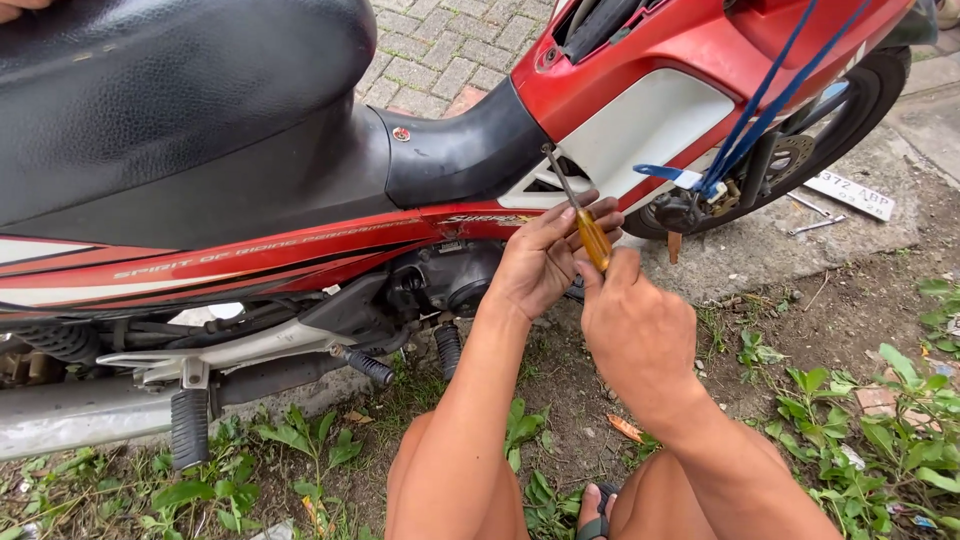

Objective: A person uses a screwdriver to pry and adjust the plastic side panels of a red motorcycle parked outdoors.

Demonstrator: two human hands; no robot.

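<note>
Paved ground and weeds under red motorbike. Both hands clenched on yellow-handled screwdriver: left hand cupping the handle, right hand pinching its end. Tip at white side panel. Judged: driving a fastener; needs straight, steady pressure.

White rectangular number plate with dark characters seen lying flat on concrete at upper right, just beyond front wheel, near two wrenches. Lettered stripe decal seen along red side panel below seat. No packages or screens seen.
</note>
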